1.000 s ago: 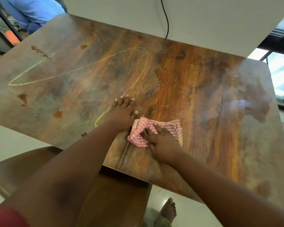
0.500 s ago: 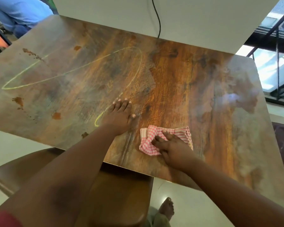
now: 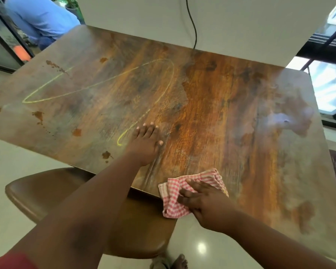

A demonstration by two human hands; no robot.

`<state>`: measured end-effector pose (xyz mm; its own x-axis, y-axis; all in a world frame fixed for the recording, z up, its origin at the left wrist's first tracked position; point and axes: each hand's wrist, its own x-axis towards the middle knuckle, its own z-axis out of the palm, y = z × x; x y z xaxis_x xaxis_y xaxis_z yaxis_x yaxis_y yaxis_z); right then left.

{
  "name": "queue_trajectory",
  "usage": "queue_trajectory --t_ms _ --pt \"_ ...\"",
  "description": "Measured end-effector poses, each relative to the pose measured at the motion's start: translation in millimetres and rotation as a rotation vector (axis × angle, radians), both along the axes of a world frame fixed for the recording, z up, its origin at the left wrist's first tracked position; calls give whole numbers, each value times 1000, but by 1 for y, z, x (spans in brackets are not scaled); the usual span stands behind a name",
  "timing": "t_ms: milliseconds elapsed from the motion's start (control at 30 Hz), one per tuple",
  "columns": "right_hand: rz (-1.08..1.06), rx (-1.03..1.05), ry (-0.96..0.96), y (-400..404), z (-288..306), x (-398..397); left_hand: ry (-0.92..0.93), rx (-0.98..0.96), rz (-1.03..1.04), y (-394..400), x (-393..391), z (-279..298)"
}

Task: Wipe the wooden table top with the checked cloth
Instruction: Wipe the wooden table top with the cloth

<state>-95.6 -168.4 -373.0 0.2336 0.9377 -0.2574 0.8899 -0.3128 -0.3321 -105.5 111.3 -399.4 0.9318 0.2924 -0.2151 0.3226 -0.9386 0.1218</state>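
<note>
While the left hand (image 3: pixel 145 144) lies flat with fingers straight at the bench's (image 3: pixel 231 113) centre, the right hand (image 3: pixel 206 202) presses spread fingers on the bunched checked cloth (image 3: pixel 175 199) at five o'clock, overhanging the near edge above a brown chair (image 3: pixel 47 191).

2 hands (image 3: pixel 144 144) (image 3: pixel 206 202), 1 cloth (image 3: pixel 173 199), 1 table (image 3: pixel 231 117), 1 chair (image 3: pixel 47 191), 1 cable (image 3: pixel 192 22).
</note>
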Motion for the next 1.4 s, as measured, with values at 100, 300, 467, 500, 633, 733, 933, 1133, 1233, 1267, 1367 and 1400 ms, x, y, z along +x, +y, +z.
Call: queue_trajectory --t_ms 100,300,467,500,633,733,933,1133,1233,1267,1367,1400 --pt "-90 1 2 -7 1 11 -2 0 -21 -6 -7 3" --pt "-201 -10 -52 51 -6 -3 12 7 -2 -12 -28 6" --pt "-54 21 -36 96 -5 -27 65 70 15 13 -46 14" --pt "-6 5 -35 96 -5 -28 65 87 23 21 -50 17" --pt "61 2 17 78 -5 -20 55 136 32 49 -60 27" --pt "-22 26 21 67 -1 -9 36 137 16 66 -61 31" --pt "-274 37 -48 115 -1 -12 34 67 5 93 -62 26" --pt "-115 -13 -2 174 -4 -36 16 9 -38 123 -59 27" --pt "-59 -8 53 148 -1 -37 6 -6 -62 139 -58 26" --pt "-67 -19 57 136 0 -36 1 -4 -68 145 -59 25" --pt "-179 -43 55 108 8 -28 0 -12 -71 160 -62 20" --pt "-216 -46 51 106 10 -25 2 -13 -72 163 -64 18"
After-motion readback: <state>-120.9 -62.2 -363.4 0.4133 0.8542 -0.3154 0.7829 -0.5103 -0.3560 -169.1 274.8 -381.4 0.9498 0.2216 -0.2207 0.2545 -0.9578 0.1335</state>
